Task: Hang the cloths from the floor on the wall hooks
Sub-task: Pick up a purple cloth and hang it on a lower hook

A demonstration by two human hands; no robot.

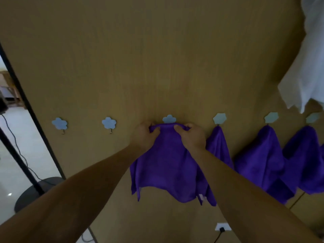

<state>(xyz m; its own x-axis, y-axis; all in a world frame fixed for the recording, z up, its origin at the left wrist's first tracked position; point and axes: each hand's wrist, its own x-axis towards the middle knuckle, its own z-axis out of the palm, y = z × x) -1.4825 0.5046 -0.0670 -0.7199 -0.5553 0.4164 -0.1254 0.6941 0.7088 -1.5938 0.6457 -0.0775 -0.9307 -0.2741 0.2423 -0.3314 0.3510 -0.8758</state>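
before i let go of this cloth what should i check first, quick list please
1. Grip: left hand and right hand both pinch the top edge of the cloth: ok.
2. Aim: that edge sits just under the flower hook: ok.
3. Catch: whether the cloth is actually hooked on: cannot tell, the fabric hides it.
4. Neighbour: the hung cloth to the right hangs from its own hook: ok.
5. Room for later cloths: the far-left hook and the second hook are bare: ok.
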